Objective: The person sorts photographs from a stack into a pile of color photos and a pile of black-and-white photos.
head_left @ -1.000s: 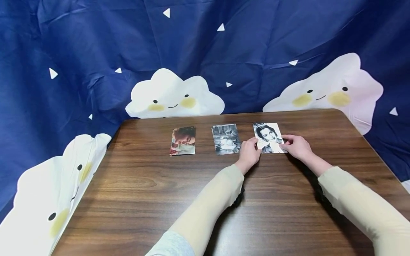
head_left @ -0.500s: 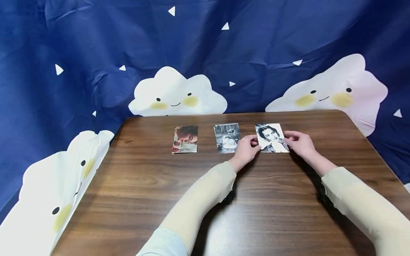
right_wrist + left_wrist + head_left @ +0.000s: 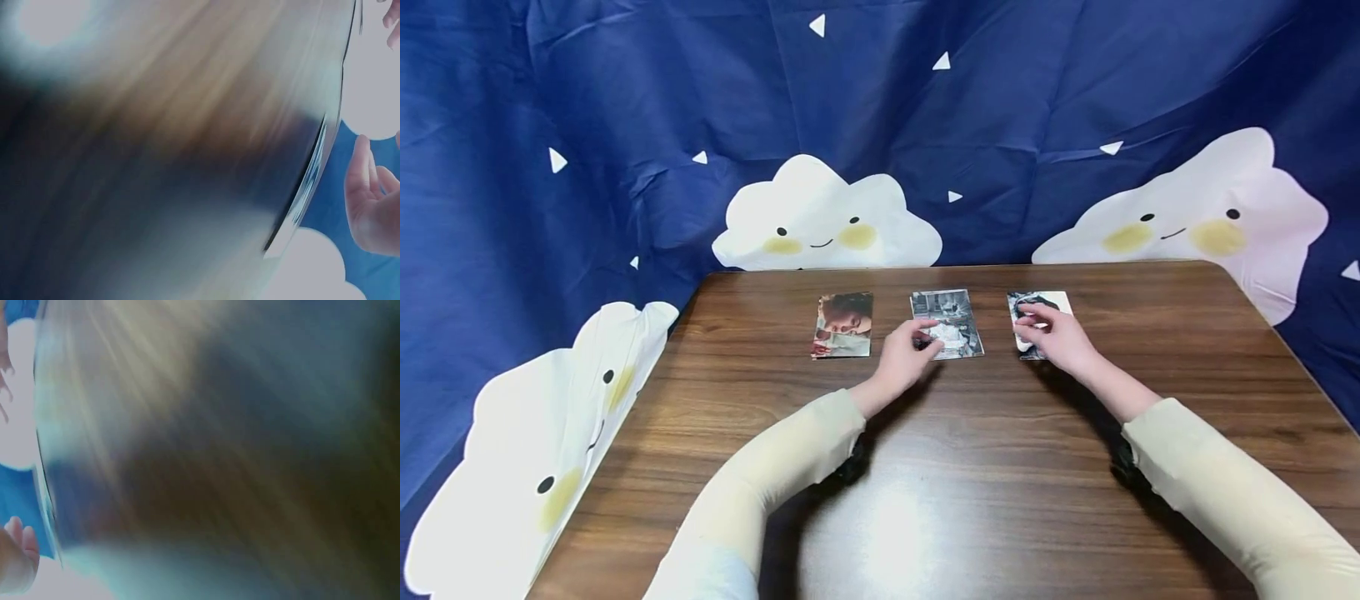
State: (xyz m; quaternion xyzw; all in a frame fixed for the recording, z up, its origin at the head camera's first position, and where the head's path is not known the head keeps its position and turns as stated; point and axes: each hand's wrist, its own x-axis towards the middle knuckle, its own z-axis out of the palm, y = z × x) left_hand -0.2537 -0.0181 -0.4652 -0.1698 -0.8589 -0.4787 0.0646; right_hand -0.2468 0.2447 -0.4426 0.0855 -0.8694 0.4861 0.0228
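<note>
Three small piles of photo cards lie in a row towards the back of the wooden table. Leftmost is a colour card (image 3: 842, 327) with a reclining face; in the middle, a black-and-white card (image 3: 952, 302) shows a scene. My left hand (image 3: 901, 358) hovers at the middle pile's left side, thumb and fingers loosely bent with nothing between them. Over the right-hand portrait card (image 3: 1057, 298) is my right hand (image 3: 1063, 340), which covers much of it and holds nothing. In the right wrist view that hand (image 3: 369, 206) appears beside a pile's edge (image 3: 299, 197).
The brown wooden table (image 3: 1000, 483) has its back edge against a blue curtain (image 3: 880, 92) with white smiling clouds and small triangles. A bright light reflection lies on the tabletop between the forearms.
Both hands have let go of the right portrait card's sides. The left hand has moved left to the middle pile; the right hand has shifted left over the portrait. The head view has turned slightly.
</note>
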